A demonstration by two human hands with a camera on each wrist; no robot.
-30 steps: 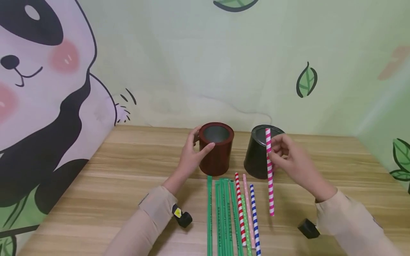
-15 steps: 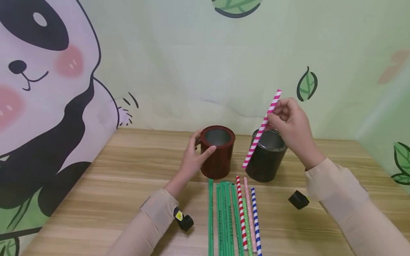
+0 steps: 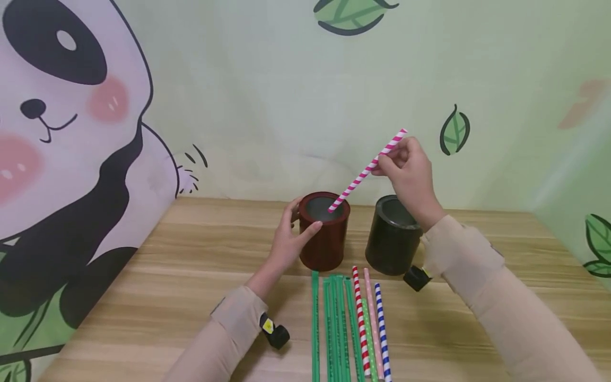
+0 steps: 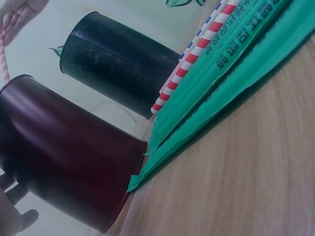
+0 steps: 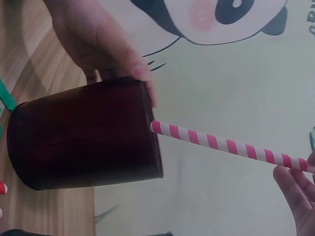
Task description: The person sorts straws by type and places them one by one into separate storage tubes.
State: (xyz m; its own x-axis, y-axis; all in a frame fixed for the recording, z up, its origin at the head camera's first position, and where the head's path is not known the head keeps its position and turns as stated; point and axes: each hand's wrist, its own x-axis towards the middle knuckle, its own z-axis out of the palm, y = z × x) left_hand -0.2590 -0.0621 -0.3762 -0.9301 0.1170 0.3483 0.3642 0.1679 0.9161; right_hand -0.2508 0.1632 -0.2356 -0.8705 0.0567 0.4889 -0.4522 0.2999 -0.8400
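My right hand pinches a pink-and-white striped paper straw near its upper end. The straw slants down to the left, its lower tip overlapping the mouth of a dark red cylindrical container. In the right wrist view, the straw's tip meets that container's rim. My left hand grips the red container at its left side, thumb across the front near the rim and fingers partly hidden behind. A black cylindrical container stands upright to the right, partly covered by my right wrist.
Several green paper-wrapped sticks lie on the wooden table before the containers. Beside them lie a red-and-white straw, a green dotted straw, a pink one and a blue-and-white one. A printed wall stands behind.
My right hand has lifted the striped straw and carried it left, from before the black container to the red container's mouth, tilting it. My left hand keeps its grip.
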